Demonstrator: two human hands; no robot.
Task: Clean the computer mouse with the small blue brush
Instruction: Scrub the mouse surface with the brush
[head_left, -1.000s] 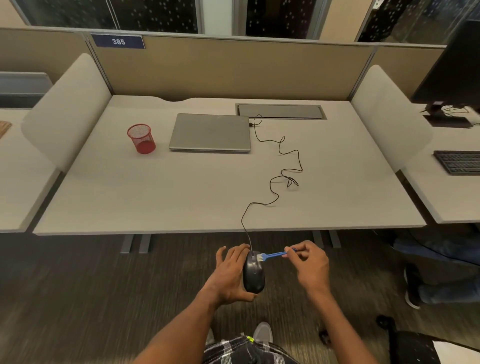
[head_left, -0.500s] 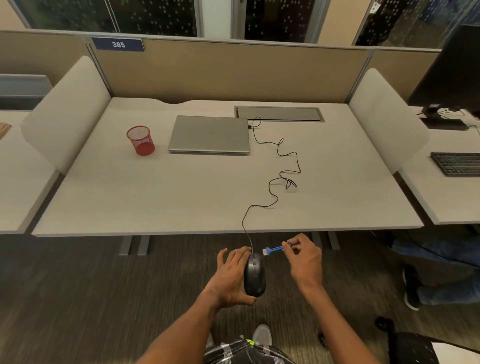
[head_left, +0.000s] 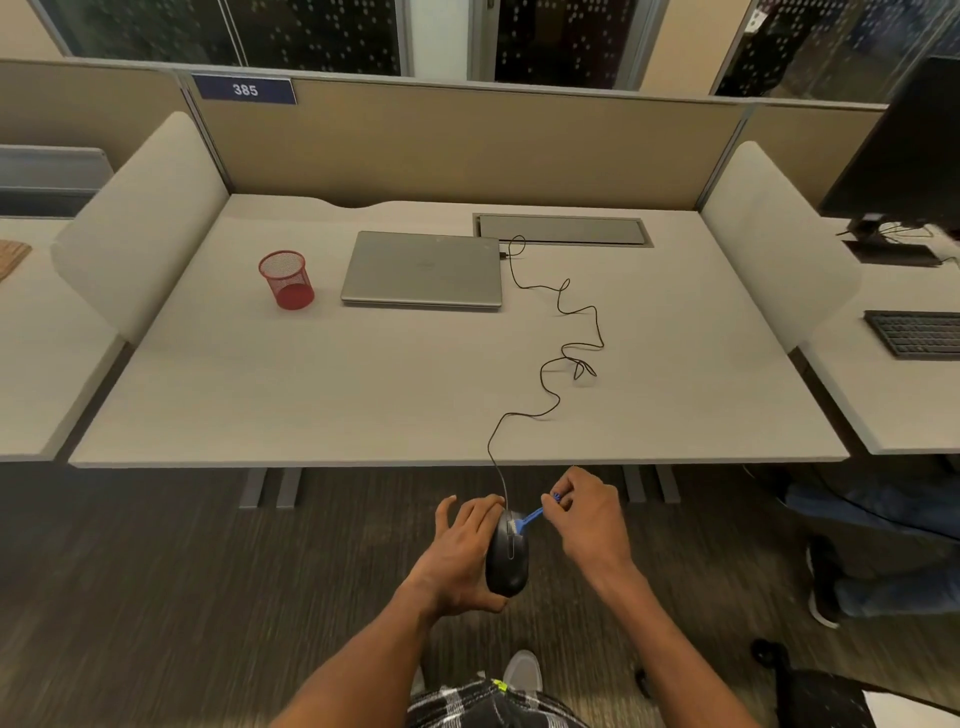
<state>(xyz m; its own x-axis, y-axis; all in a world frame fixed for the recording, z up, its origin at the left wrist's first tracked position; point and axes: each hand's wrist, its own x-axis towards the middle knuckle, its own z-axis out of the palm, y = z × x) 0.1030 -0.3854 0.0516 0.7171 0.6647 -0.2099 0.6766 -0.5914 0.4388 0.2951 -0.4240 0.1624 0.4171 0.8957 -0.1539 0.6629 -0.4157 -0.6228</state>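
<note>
Mouse (head_left: 508, 558): black, glossy, corded, scroll slit visible.

Mouse (head_left: 506, 558) — smooth black plastic; laptop (head_left: 422, 268) — matt metal.

Brush back on the mouse

The small blue plastic brush (head_left: 531, 517), lifted clear half a second ago, again has its bristles on the front of the dark oval computer mouse (head_left: 508, 556), its handle running toward 2 o'clock in the right hand (head_left: 589, 517).
</note>
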